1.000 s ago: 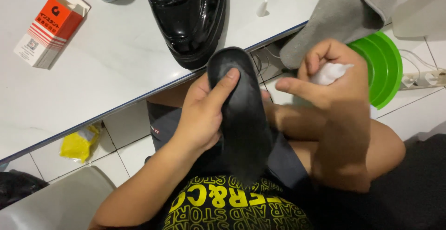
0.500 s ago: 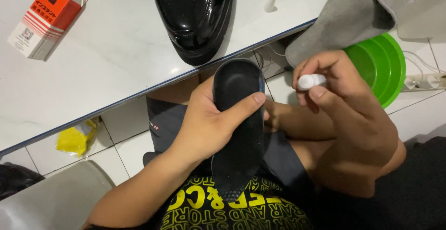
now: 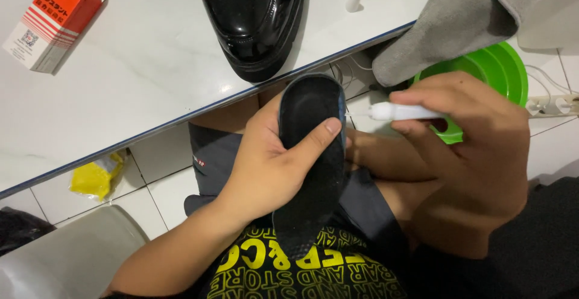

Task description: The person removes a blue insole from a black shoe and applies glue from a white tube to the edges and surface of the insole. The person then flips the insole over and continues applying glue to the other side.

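Observation:
My left hand (image 3: pixel 274 160) grips a black shoe insole (image 3: pixel 310 172) held lengthwise over my lap, thumb pressed across its middle. My right hand (image 3: pixel 467 136) pinches a small white glue tube (image 3: pixel 401 112), its thin nozzle pointing left at the insole's upper right edge. A glossy black shoe (image 3: pixel 253 15) stands on the white table (image 3: pixel 151 76) just beyond the insole. A small white cap (image 3: pixel 355 0) stands on the table to the shoe's right.
An orange and white carton (image 3: pixel 54 18) lies at the table's left. A grey cloth (image 3: pixel 446 21) hangs over the table's right edge above a green bowl (image 3: pixel 494 69) on the tiled floor. A yellow packet (image 3: pixel 96 175) lies under the table. A power strip (image 3: pixel 552 106) is at right.
My right hand has turned the white tube from a closed fist to a pinch with the nozzle aimed at the insole's edge. The left hand's thumb slid across the insole.

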